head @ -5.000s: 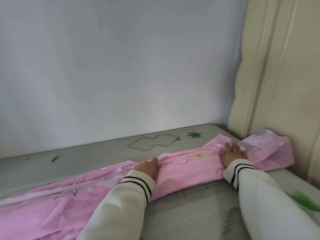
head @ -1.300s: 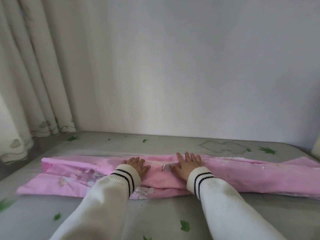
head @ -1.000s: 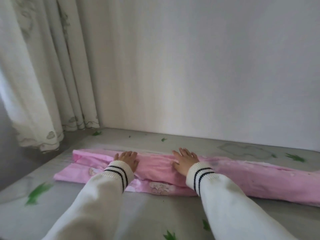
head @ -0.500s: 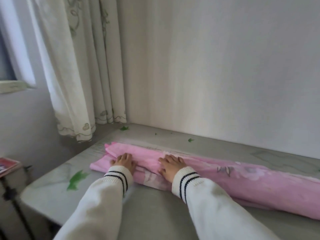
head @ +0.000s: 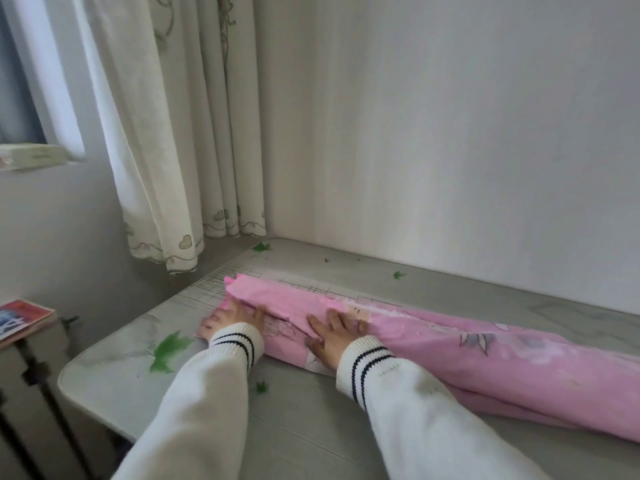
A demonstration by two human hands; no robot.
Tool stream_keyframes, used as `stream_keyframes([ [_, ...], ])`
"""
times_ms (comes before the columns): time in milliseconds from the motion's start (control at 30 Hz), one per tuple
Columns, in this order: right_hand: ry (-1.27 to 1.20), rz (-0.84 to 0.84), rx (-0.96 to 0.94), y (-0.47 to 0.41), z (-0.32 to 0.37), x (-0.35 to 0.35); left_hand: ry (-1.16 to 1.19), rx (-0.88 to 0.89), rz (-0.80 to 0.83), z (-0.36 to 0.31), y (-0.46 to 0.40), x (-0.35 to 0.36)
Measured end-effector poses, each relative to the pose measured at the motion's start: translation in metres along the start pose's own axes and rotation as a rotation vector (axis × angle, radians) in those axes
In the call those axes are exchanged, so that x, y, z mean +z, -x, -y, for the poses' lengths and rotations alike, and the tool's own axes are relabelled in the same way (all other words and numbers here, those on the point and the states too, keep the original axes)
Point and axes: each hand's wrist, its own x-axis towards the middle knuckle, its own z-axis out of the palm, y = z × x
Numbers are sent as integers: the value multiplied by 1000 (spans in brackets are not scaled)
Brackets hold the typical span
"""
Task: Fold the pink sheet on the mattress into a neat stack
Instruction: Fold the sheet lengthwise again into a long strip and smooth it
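**Both hands flat on the sheet**

Pink sheet folded into a long narrow band across the mattress, running from near the curtain off to the right. Left hand pressing its end, fingers spread flat. Right hand just beside, palm down, gripping nothing.

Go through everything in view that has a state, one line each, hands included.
Sheet: folded into a long narrow strip, lying flat on the mattress, not yet a stack.
Left hand: fingers flat, pressing on the strip's left end.
Right hand: fingers spread flat, pressing on the strip.
Mattress: bare, with the sheet lying across it.
Curtain: drawn aside, hanging in folds beside the window.
Book: closed, lying flat at the left edge.
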Motion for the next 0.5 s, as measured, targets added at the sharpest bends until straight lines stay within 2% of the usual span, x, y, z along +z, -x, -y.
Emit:
stream_keyframes([
  [133, -1, -3, 11, -2, 0, 3, 125, 14, 1, 3, -12, -4],
  [233, -10, -18, 15, -4, 0, 4, 500, 2, 104, 0, -16, -20],
  [333, -31, -25, 18, -4, 0, 5, 772, -51, 248, 2, -23, -27],
  [400, -50, -32, 14, -3, -1, 4, 1111, -136, 380, 5, -30, -23],
  [433, -55, -41, 11, -3, -1, 3, 1360, -191, 462, 5, -31, -20],
  [467, -57, -48, 6, -4, -1, 3, 1576, -249, 513, 6, -33, -16],
  [500, -61, -50, 3, -4, -1, 3, 1696, -287, 504, 5, -33, -11],
])
